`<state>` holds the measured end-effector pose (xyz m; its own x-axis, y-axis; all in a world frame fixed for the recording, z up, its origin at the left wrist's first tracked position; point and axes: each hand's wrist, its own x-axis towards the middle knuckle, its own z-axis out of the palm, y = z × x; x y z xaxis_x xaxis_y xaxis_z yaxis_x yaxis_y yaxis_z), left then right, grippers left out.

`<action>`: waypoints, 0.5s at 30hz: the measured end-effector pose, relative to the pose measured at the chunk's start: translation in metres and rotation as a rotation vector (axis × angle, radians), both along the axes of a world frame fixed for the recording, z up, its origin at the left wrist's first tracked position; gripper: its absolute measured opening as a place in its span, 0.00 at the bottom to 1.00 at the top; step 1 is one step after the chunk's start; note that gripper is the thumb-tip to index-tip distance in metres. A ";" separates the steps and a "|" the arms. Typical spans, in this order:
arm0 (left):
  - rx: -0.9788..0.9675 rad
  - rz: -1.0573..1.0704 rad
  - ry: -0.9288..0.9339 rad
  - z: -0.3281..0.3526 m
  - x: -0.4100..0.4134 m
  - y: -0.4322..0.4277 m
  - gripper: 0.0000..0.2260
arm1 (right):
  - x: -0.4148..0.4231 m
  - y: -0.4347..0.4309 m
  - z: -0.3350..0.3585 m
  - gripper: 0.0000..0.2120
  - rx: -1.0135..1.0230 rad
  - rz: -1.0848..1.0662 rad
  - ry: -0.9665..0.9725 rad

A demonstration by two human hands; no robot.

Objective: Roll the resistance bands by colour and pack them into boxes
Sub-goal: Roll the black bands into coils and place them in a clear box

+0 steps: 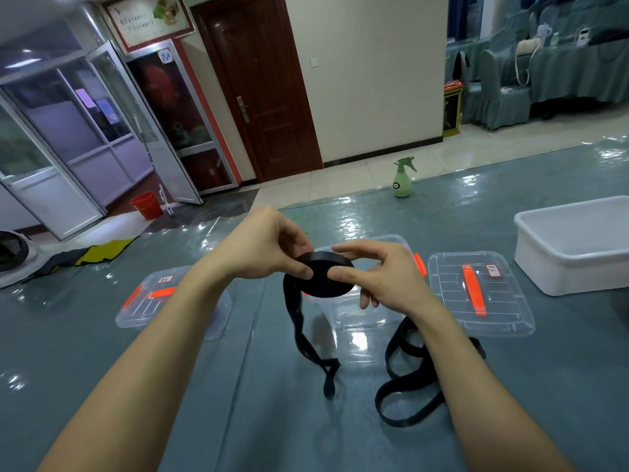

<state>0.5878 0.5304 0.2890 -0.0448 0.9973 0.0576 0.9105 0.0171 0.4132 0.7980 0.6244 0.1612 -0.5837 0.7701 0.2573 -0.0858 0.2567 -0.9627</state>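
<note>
Hands first: left hand [269, 247] and right hand [384, 277] both grasp a black roll [323, 279] held in the air above the surface [238, 403]. The left thumb and fingers pinch its near-left rim; the right thumb is on the flat face, with fingers curved over the far rim. Surface is teal under glossy clear sheeting. White tub [561, 270] stands at far right, contents not visible. Three clear boxes with orange latches sit in a row: left box [170, 301] and right box [476, 294] lidded, middle box [360, 318] open, directly behind the roll. Second black band [408, 386] lies unrolled in loops on the surface, under the right forearm. Unwound tail [306, 342] hangs from the roll's left side, its end touching or just above the surface; cannot tell which. Judgement: step in hand is rolling the black band, mostly wound, not finished. Next move calls for turning the roll to take up the tail under steady tension, keeping the coil flat, before boxing it.
</note>
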 end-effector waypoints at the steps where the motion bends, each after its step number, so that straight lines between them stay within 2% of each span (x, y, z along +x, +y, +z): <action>1: -0.007 -0.012 0.070 0.000 0.004 0.000 0.10 | -0.004 -0.001 -0.001 0.14 0.022 -0.007 0.013; 3: -0.022 -0.022 0.165 0.002 0.008 0.000 0.10 | -0.009 -0.004 -0.005 0.08 0.010 0.011 0.064; 6: -0.041 -0.026 0.221 0.005 0.009 0.000 0.10 | -0.010 -0.004 -0.005 0.09 -0.012 0.051 0.060; 9: -0.042 -0.032 0.317 0.006 0.011 0.000 0.10 | -0.010 -0.007 -0.003 0.15 0.080 0.033 -0.049; 12: -0.035 -0.063 0.439 0.006 0.014 0.002 0.09 | -0.014 -0.007 -0.004 0.10 0.262 -0.027 -0.176; 15: -0.028 -0.114 0.478 0.006 0.015 0.004 0.09 | -0.015 -0.009 0.001 0.15 0.347 -0.034 -0.300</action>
